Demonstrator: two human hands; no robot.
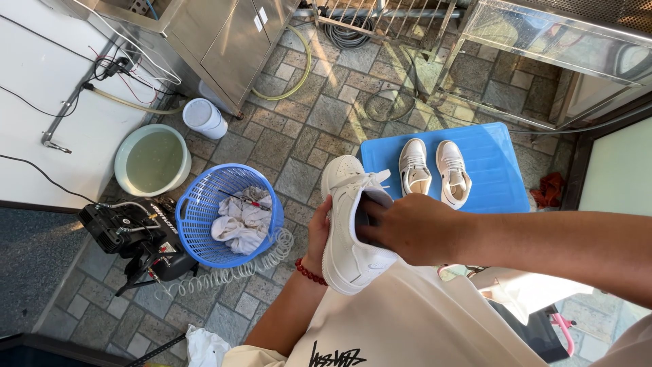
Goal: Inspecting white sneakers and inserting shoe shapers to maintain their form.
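One blue board lay on the paving with two white shoes on it; one blue basket held white cloths beside one basin. A third white sneaker was up at chest height, left hand cupping its side, right hand with fingers tucked inside its opening.

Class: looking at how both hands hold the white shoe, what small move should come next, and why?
Probably draw the right hand out of the white shoe: its fingers are tucked inside the opening while the left hand steadies the sole.
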